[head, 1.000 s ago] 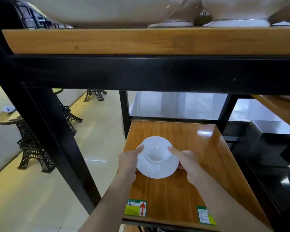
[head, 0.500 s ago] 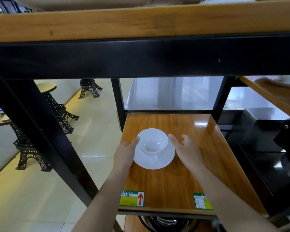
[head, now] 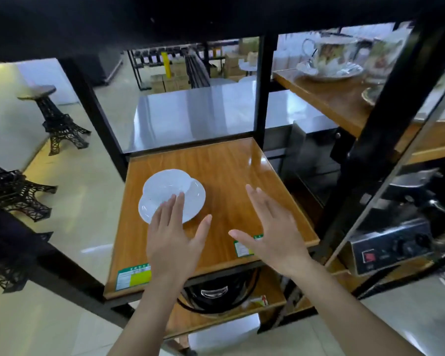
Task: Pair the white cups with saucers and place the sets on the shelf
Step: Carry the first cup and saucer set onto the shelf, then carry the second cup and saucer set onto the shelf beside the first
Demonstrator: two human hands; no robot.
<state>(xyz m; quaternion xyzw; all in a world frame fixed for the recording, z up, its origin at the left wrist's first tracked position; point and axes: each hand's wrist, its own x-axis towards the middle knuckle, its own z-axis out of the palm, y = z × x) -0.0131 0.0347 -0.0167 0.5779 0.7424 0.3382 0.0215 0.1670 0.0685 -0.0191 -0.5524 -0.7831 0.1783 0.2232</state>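
A white cup (head: pixel 165 185) stands on a white saucer (head: pixel 193 201) on the left part of the wooden shelf (head: pixel 229 173). My left hand (head: pixel 174 236) hovers flat and open just in front of the set, its fingertips overlapping the saucer's near edge in view. My right hand (head: pixel 270 229) is open too, fingers spread, above the shelf's front right part and apart from the set. Neither hand holds anything.
Black frame posts (head: pixel 263 86) and an upper shelf beam enclose the shelf. A patterned cup and saucer (head: pixel 329 60) sit on the right-hand shelf. A black appliance (head: pixel 391 247) stands at lower right, a black pot (head: pixel 216 291) below, tower-shaped stools (head: pixel 58 119) at left.
Both hands have let go of the cup and saucer and pulled back toward me with fingers spread. The set stays on the shelf. My view has dropped lower and tilted.
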